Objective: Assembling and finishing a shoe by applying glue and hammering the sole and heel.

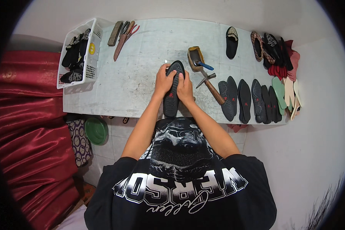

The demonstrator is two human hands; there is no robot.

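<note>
A black shoe [172,101] lies sole up on the grey worktable [142,57], lengthwise toward me. My left hand [164,81] grips its left side near the toe, fingers curled over the sole. My right hand [185,87] presses on its right side, palm and fingers against the sole. Both hands meet over the shoe's front half; the upper underneath is hidden.
A hammer [211,85] and a glue pot with a blue-handled brush [197,58] lie just right of the shoe. Several black soles [245,100] line the right. Finished shoes [267,48] pile at the far right. A white basket [78,53], scissors and pliers [123,36] stand left.
</note>
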